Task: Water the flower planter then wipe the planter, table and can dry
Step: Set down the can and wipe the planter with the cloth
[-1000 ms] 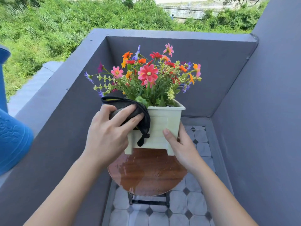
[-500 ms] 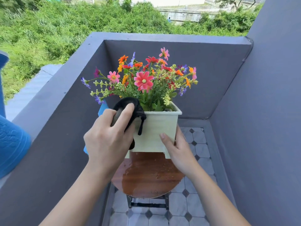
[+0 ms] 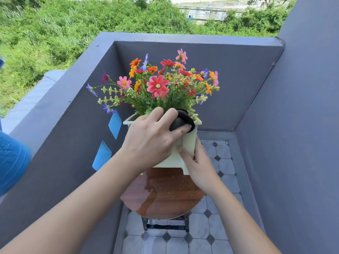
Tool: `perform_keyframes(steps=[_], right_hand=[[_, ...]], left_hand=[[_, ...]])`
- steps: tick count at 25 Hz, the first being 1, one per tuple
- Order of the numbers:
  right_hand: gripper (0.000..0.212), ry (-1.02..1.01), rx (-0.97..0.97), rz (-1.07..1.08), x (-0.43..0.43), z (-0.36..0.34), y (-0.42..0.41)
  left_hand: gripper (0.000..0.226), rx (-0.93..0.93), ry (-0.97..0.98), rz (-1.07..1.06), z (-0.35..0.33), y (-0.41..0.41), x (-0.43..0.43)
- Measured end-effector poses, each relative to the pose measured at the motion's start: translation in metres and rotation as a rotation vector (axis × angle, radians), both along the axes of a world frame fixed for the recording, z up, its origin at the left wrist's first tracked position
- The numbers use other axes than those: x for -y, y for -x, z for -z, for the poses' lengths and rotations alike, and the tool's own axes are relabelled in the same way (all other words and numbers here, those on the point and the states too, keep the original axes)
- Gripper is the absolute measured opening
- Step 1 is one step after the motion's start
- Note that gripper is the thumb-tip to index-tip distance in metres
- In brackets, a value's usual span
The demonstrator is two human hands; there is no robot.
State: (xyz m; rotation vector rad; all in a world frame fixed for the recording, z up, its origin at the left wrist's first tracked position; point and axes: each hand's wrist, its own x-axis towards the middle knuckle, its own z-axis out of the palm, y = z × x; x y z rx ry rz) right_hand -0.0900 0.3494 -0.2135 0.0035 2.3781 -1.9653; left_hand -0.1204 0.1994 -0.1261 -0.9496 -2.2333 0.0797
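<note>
Though pressed at the left corner of the planter [image 3: 189,143] half a second ago, now shifted to its right rim: cloth [image 3: 181,121], gripped under curled left hand [image 3: 150,142]. Right hand [image 3: 200,167]: curled round planter's near right corner. Planter: on wet bench [image 3: 165,195].

Head view, downward, near table [image 3: 165,197]
</note>
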Motion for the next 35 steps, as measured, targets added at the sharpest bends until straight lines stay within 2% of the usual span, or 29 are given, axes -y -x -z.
perform_keyframes(steps=[3,7,12,14,18,23,27,29,31,33,35], right_hand=[[0.059,-0.029,-0.005,0.007,0.002,0.000,0.001],[0.055,-0.038,-0.004,0.008,0.002,0.002,0.001],[0.063,-0.036,0.021,-0.019,-0.002,0.005,0.005],[0.068,-0.037,0.024,-0.016,-0.002,0.006,0.006],[0.065,-0.057,0.031,-0.013,-0.004,0.004,0.007],[0.071,-0.046,0.016,-0.021,-0.005,0.007,0.004],[0.063,-0.034,-0.009,-0.016,-0.008,0.011,0.001],[0.062,-0.030,0.000,-0.027,-0.008,0.012,-0.002],[0.061,-0.034,0.000,-0.031,-0.007,0.012,-0.005],[0.061,-0.042,0.006,-0.028,-0.007,0.012,-0.008],[0.062,-0.041,0.017,-0.009,-0.005,0.010,-0.010]], left_hand=[[0.044,-0.003,0.002,-0.015,0.006,0.001,0.005],[0.049,-0.071,0.100,0.012,0.013,0.003,-0.002],[0.053,-0.102,0.110,-0.163,0.038,-0.011,0.032],[0.053,-0.086,0.094,-0.206,0.059,-0.024,0.038],[0.061,0.045,0.248,-0.107,0.095,-0.058,0.035],[0.049,0.039,-0.040,-0.303,0.094,-0.056,0.036],[0.050,0.094,0.057,-0.260,0.108,-0.072,0.033],[0.050,0.101,-0.072,-0.342,0.101,-0.068,0.045],[0.049,0.160,-0.396,-0.458,0.092,-0.061,0.048],[0.056,0.449,-0.780,-0.418,0.086,-0.060,0.041],[0.062,0.742,-1.006,-0.316,0.087,-0.066,0.028]])
